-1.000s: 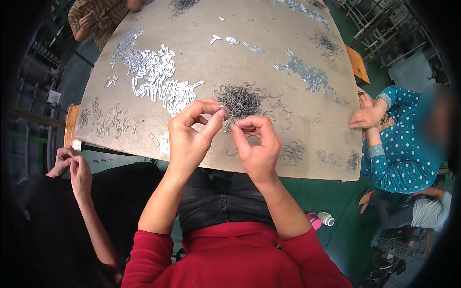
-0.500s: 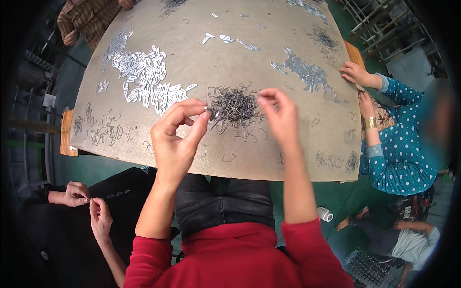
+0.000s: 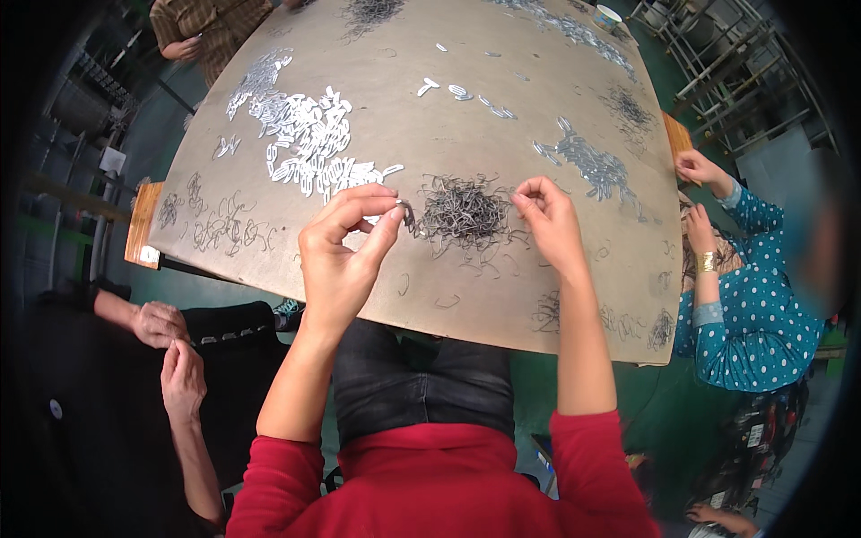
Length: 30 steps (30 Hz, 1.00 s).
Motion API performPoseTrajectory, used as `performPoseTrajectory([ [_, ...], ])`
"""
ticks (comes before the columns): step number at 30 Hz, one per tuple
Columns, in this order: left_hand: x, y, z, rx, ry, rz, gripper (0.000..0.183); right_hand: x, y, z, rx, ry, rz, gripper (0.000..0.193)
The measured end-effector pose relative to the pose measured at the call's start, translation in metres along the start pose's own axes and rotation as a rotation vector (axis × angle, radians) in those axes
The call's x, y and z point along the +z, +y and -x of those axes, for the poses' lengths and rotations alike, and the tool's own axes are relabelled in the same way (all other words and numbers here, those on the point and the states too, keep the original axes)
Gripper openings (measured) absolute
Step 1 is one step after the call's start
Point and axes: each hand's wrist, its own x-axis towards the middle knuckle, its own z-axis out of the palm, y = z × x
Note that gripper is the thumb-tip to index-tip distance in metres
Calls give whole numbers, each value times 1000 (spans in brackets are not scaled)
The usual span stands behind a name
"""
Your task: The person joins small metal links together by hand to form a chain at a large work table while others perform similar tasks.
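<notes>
My left hand (image 3: 354, 247) is closed in a pinch over the table's near side, with a small dark bent wire piece (image 3: 409, 217) sticking out from between thumb and forefinger. A tangled heap of dark wire hooks (image 3: 465, 213) lies just right of those fingertips. At the heap's right edge is my right hand (image 3: 552, 222), its thumb and forefinger pressed together; whatever is between them is too small to make out. Beyond my left hand spreads a pile of white oval plastic pieces (image 3: 309, 134).
The broad table (image 3: 395, 287) carries grey clear pieces (image 3: 587, 161) and scattered wire hooks (image 3: 224, 229). A co-worker in dotted blue (image 3: 753, 296) sits at the right, another in black (image 3: 233, 350) at the left. A person in a plaid shirt (image 3: 215, 36) is at the far left.
The whole view has shifted, so the table sits farther right. My right hand, blurred before, is now sharp with its fingertips together. The right co-worker's hand has drawn back to the table edge.
</notes>
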Motion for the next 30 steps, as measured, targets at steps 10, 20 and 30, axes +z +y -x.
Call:
performPoseTrajectory([
  [10, 1, 15, 16, 159, -17, -129, 9, 68, -85, 83, -260, 78, -718, 11],
  [20, 6, -2, 10, 238, 69, -199, 11, 73, -77, 83, -443, 268, -574, 15],
  [30, 34, -158, -53, 190, -81, -771, 10, 53, -83, 82, -442, 321, -555, 16],
])
